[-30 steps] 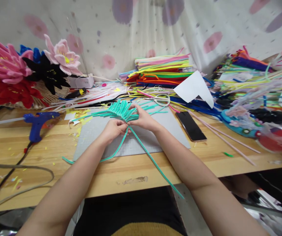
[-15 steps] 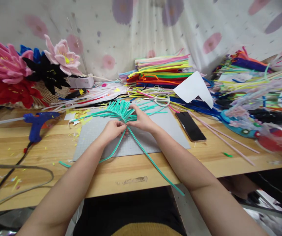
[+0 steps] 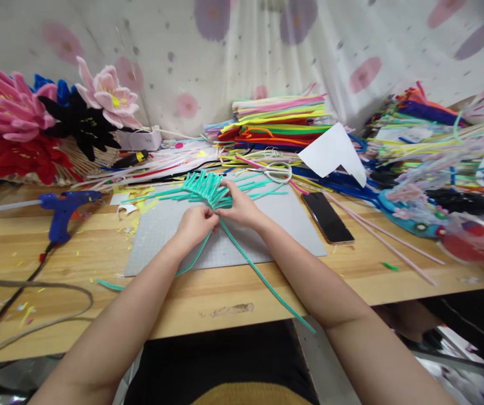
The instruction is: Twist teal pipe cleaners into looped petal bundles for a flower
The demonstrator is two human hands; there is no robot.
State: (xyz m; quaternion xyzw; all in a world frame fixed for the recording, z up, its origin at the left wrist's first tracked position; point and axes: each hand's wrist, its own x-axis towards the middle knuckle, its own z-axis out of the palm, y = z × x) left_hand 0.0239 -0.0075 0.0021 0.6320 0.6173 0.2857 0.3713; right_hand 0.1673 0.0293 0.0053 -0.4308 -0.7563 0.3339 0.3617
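Both hands meet over a grey cutting mat (image 3: 157,242) around a row of teal pipe cleaners (image 3: 203,185) bent into a fan of loops. My left hand (image 3: 195,225) pinches the base of the row, thumb and forefinger together. From the other side my right hand (image 3: 242,207) grips the same base, its thumb next to the left fingertips. Two long teal ends hang down from the pinch; the right one (image 3: 262,277) runs past the table edge, the left one passes behind my left forearm. More teal pipe cleaners (image 3: 267,192) lie on the mat behind my right hand.
A blue glue gun (image 3: 62,212) with its cable lies at the left, below fuzzy flowers (image 3: 107,95). To the right are a phone (image 3: 328,218) and pink stems (image 3: 387,239). Scissors (image 3: 279,171), white paper (image 3: 334,152) and bundled pipe cleaners (image 3: 281,121) fill the back.
My hands stay at the row's base with only slight finger movement. The left hanging teal end has shifted a little left and the right one's tip slightly up.
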